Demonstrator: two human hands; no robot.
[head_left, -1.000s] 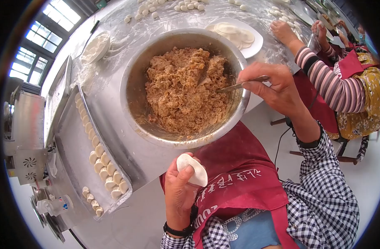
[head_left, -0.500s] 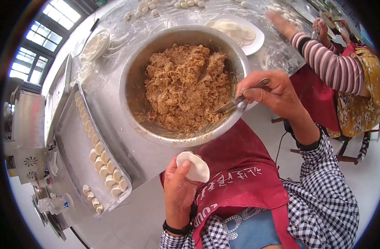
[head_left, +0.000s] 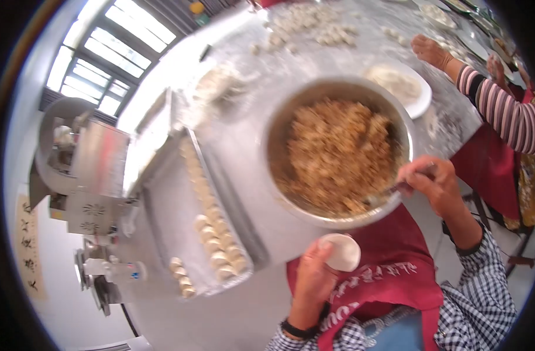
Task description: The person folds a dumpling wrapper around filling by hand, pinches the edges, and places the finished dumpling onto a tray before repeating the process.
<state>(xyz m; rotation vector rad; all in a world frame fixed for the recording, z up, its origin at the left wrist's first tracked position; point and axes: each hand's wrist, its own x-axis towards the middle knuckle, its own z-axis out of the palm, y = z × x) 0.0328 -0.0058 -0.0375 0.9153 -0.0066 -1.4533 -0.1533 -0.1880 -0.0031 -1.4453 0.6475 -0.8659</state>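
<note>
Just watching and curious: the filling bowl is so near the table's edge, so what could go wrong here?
The bowl sits at the table edge; the right hand pushing the utensil near its close rim might tip or shove it. The dough wrapper rests in the left hand above the apron, so it, or filling carried across, could drop there.

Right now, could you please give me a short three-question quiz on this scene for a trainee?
1. True or false: the left hand holds a round dough wrapper.
2. The utensil gripped by the right hand is: A) reaching into the steel bowl, B) raised well clear of it, C) passed to the left hand.
3. What fills the bowl?
Key: 1 true; 2 A; 3 brown minced filling.
</note>
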